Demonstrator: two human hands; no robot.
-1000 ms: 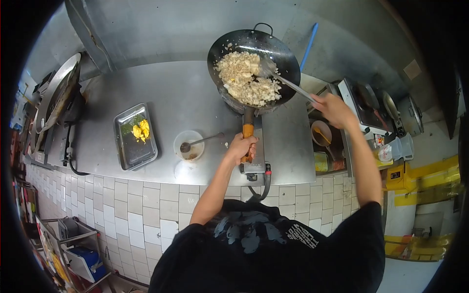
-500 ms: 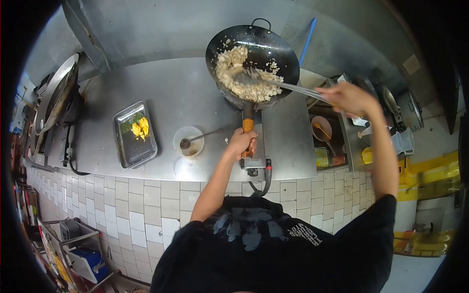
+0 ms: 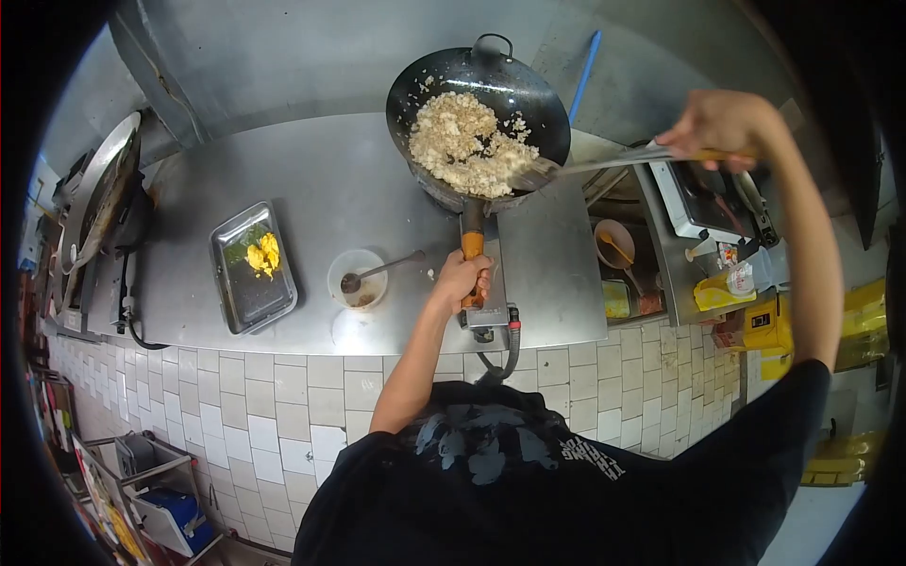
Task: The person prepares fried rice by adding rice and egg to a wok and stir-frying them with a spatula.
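Note:
A dark wok (image 3: pixel 519 80) sits on a portable gas stove (image 3: pixel 488 316), with fried rice (image 3: pixel 462 132) heaped in its left and lower part. My left hand (image 3: pixel 462 280) is closed around the wok's wooden handle (image 3: pixel 472 247). Out to the right and raised, my right hand (image 3: pixel 722 127) grips the long handle of a spatula (image 3: pixel 604 162). The spatula's blade rests at the right edge of the rice, inside the wok.
Left on the steel counter (image 3: pixel 179 198) are a metal tray (image 3: pixel 226 302) with yellow and green food and a clear tub (image 3: pixel 357 269) holding a ladle (image 3: pixel 396 266). A bowl (image 3: pixel 615 231) sits on a shelf at right. Another wok (image 3: pixel 109 189) stands far left.
My right hand has moved right and upward, drawing the spatula blade from the middle of the rice to its right edge. My left hand keeps its hold on the handle.

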